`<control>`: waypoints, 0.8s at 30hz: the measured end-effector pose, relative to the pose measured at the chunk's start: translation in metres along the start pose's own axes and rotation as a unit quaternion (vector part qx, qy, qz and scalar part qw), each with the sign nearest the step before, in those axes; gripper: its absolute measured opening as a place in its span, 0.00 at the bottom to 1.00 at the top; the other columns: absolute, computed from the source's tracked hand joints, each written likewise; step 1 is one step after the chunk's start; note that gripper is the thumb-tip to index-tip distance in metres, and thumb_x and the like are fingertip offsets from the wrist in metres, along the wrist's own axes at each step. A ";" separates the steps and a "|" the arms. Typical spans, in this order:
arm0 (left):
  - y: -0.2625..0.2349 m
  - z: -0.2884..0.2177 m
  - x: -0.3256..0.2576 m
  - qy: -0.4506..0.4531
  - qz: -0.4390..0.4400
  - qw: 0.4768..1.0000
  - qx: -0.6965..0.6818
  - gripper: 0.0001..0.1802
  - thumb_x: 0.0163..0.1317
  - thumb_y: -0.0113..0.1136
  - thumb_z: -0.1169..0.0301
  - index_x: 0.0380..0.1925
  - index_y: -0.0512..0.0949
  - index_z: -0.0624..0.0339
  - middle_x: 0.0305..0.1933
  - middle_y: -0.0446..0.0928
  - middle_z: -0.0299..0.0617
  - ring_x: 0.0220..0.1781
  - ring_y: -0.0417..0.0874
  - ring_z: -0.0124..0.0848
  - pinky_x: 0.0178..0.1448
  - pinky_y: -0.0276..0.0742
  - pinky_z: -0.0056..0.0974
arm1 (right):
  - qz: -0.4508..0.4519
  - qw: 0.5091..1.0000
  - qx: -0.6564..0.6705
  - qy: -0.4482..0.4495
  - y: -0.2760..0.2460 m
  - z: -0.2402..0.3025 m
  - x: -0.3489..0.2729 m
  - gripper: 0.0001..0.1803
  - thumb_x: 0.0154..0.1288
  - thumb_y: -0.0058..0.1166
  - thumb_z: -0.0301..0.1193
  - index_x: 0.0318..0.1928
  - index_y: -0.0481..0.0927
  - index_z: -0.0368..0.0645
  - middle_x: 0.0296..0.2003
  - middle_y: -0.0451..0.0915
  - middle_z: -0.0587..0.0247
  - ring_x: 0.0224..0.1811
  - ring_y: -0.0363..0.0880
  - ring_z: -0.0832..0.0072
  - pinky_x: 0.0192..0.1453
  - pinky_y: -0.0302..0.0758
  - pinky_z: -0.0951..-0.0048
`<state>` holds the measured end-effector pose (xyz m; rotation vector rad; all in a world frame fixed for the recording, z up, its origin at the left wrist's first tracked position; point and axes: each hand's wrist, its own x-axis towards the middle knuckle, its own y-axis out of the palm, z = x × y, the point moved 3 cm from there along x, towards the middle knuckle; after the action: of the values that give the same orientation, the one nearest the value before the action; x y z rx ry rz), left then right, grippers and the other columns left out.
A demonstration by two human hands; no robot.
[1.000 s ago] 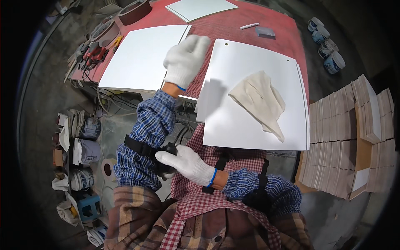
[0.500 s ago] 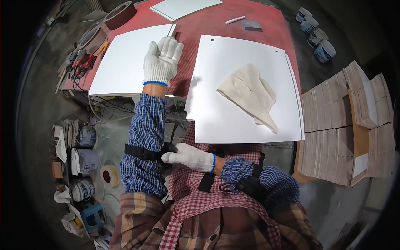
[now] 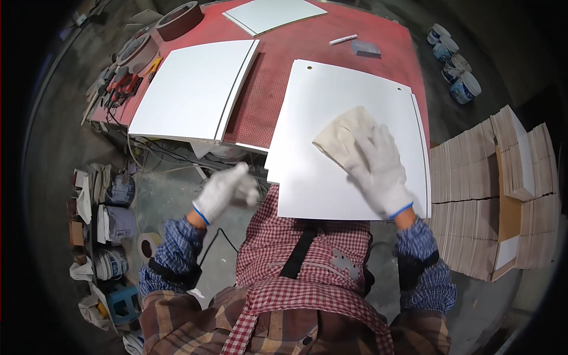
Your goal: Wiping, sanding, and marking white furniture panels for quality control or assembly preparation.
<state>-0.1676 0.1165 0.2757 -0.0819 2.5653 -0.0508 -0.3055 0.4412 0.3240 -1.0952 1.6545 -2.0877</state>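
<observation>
— Head view: what is your right hand [image 3: 381, 174] doing?

— It is resting on the beige cloth [image 3: 336, 137], my gloved fingers stretching over it without closing around it.

— Where is the cloth lying?

— On the right panel [image 3: 319, 192], near its middle. That white panel is jutting past the near edge of the red bench [image 3: 255, 112].

— And your left hand [image 3: 222, 192]?

— I am holding nothing in it. It is blurring a little, its fingers loosely curling, and it is hanging in front of the bench, well apart from the cloth.

— What else is lying around?

— Another white panel [image 3: 188, 89] is lying to the left, one more [image 3: 275, 15] at the far end. A white stick [image 3: 343, 39] is lying just beside a grey block [image 3: 365, 49]. Tubs [image 3: 465, 87] are standing beyond the bench's right side, and stacked sheets [image 3: 464, 228] are rising nearer me.
</observation>
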 end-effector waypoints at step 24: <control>0.111 0.019 0.020 -0.060 0.211 0.928 -0.300 0.25 0.75 0.57 0.63 0.61 0.70 0.75 0.46 0.84 0.55 0.35 0.90 0.42 0.28 0.88 0.34 | 0.026 0.986 -0.157 -0.048 0.122 -0.055 0.116 0.26 0.77 0.37 0.36 0.72 0.66 0.47 0.69 0.64 0.42 0.73 0.58 0.40 0.79 0.48 0.38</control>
<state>-0.1793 0.2252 0.2429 0.2300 2.3309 0.8740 -0.4524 0.3703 0.2544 -1.2075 1.9868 -1.7508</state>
